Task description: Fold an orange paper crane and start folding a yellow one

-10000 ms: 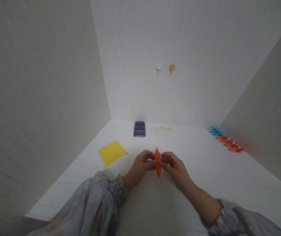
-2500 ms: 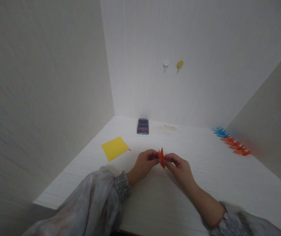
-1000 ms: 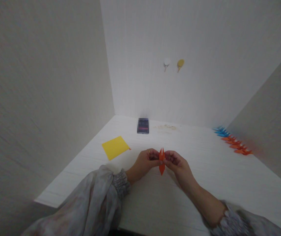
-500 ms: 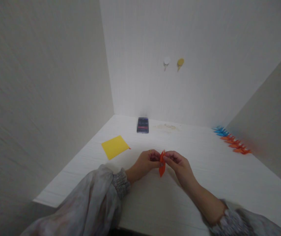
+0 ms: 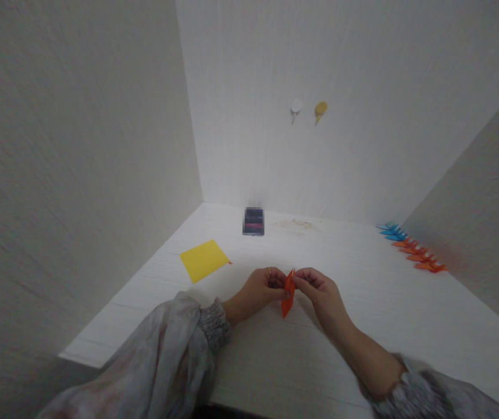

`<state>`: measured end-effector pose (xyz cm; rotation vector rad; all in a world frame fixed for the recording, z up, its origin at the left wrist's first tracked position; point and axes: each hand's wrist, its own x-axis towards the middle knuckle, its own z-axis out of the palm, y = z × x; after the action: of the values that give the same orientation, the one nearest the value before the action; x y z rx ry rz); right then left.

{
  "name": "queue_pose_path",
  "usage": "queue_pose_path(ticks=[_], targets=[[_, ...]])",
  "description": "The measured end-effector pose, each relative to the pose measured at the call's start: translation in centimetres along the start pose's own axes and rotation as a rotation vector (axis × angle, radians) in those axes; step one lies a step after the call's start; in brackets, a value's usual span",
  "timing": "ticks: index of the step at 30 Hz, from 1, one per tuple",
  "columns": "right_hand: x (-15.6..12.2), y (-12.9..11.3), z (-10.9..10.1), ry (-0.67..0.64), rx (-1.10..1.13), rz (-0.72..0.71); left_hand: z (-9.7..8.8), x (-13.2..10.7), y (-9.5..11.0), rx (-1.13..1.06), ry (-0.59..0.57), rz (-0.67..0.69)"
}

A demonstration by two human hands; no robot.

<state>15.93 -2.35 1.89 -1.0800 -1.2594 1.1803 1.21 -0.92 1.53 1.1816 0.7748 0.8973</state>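
Orange folded paper, narrow and pointed, tilted, held between both hands over the table. Left hand pinches its side; right hand grips near the upper points. Judgement: left best kept firm and still, right working close to the tip, edges matched before pressing any crease. Yellow paper lies beyond, leftward.

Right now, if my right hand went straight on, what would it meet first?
The orange folded paper, which your right hand touches; beyond it, probably your left hand, though depth is unclear.
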Motion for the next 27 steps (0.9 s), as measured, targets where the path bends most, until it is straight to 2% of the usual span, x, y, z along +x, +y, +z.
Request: queue_pose_path(ticks=[5, 10, 19, 27], targets=[[0.06, -0.1, -0.04, -0.009, -0.063, -0.001, -0.18, 0.19, -0.31, 0.055, 0.008, 0.002], [-0.09, -0.27, 0.05, -0.021, -0.025, -0.043, -0.17, 0.2, -0.16, 0.08, 0.008, 0.0], [-0.07, -0.17, 0.0, 0.069, 0.059, -0.06, -0.17, 0.06, -0.13, 0.057, -0.024, -0.031], [0.09, -0.27, 0.07, 0.093, 0.071, -0.069, -0.15, 0.06, -0.32, 0.032, -0.022, -0.048]])
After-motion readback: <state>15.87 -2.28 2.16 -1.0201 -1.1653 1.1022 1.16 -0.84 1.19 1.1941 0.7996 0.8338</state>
